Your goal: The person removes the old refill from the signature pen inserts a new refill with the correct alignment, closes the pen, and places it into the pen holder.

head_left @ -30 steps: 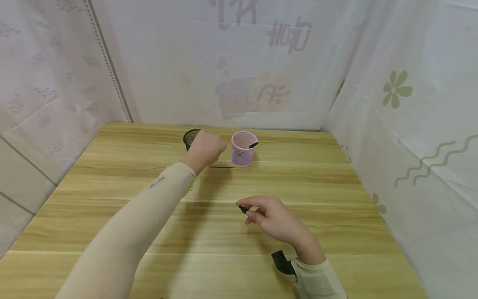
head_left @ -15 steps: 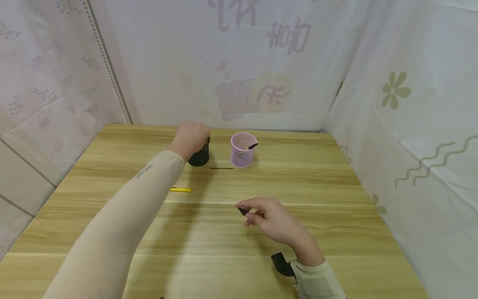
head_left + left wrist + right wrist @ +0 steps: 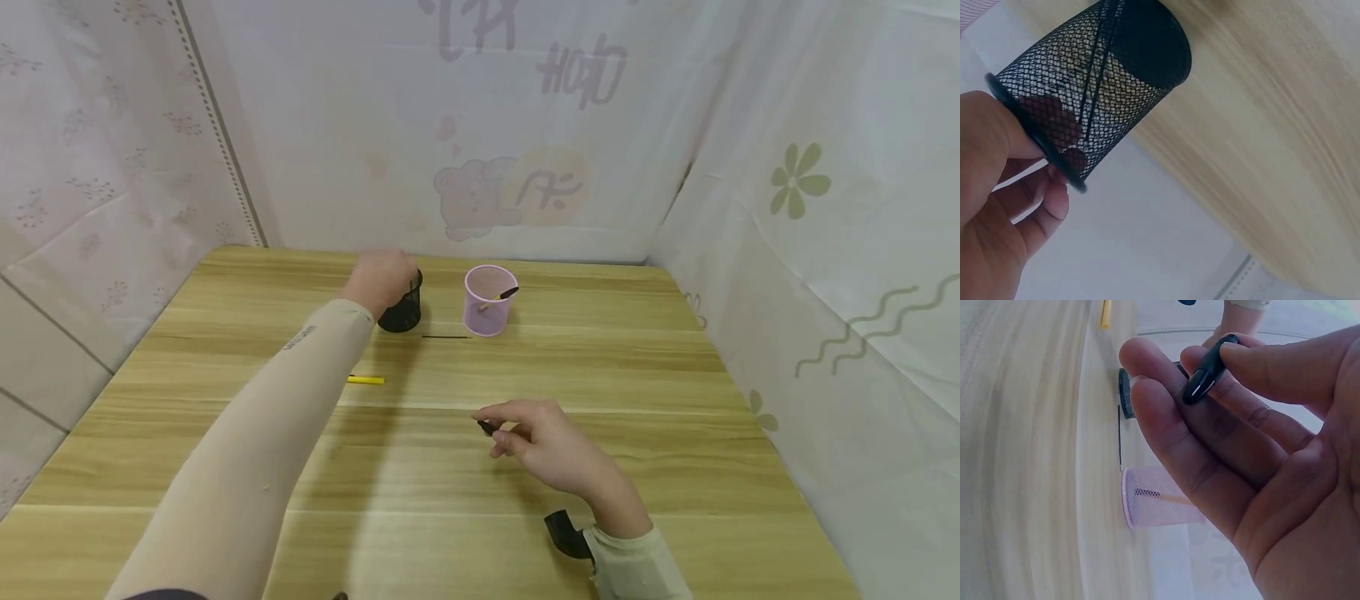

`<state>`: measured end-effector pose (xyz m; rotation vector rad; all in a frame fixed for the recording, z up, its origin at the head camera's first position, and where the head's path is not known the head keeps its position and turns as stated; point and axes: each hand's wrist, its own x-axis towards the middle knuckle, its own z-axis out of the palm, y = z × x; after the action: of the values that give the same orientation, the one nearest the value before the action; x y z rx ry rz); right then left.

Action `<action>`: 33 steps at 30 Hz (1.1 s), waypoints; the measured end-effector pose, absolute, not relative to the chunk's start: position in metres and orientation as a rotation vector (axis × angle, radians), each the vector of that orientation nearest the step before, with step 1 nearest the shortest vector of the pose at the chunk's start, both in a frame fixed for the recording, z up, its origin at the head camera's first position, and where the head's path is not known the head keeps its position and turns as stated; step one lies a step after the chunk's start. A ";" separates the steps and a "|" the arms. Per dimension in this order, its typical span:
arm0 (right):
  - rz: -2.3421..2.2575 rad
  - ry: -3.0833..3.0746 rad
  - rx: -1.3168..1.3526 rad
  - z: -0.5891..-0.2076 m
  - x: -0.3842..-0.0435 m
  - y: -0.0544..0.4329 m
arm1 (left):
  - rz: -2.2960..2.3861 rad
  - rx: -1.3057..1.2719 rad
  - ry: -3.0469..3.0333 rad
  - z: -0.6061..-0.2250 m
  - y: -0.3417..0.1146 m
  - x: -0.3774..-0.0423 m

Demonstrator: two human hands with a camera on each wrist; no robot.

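My left hand [image 3: 381, 279] is at the black mesh pen cup [image 3: 1104, 69], with fingertips reaching inside its rim and other fingers outside. Two thin dark sticks [image 3: 1099, 65] show through the mesh, their ends close to those fingertips; I cannot tell whether the fingers pinch one. Nearer the front, my right hand [image 3: 551, 442] holds a small glossy black pen cap [image 3: 1205, 374] between thumb and fingers above the table. A yellow pen barrel [image 3: 366, 380] lies partly behind the left sleeve. One thin black stick [image 3: 447, 337] lies on the table before the cups.
To the right of the black cup stands a pink mesh cup [image 3: 486, 317] with a yellow-and-black pen [image 3: 501, 297] leaning in it. A black elbow-shaped piece [image 3: 567, 536] sits beside the right sleeve. Patterned cloth [image 3: 337, 125] hangs behind the wooden table [image 3: 600, 358].
My left hand has moved left from between the cups to the black cup's rim, uncovering the yellow barrel's end. The right hand stays nearly still with the pen cap.
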<state>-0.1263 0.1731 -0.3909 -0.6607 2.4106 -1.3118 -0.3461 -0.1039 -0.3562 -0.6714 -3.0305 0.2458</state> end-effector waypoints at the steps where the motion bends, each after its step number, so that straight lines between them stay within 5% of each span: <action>1: -1.311 2.409 -0.661 -0.391 -0.126 0.173 | 0.242 -0.671 -3.035 -0.358 -0.104 -0.347; 33: -1.344 2.365 -0.705 -0.401 -0.125 0.169 | 0.016 -0.606 -3.265 -0.363 -0.107 -0.355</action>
<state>-0.1254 0.1685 -0.4012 -0.7050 2.3652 -1.3441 -0.3545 -0.1072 -0.3628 -0.6056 -3.2654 0.0162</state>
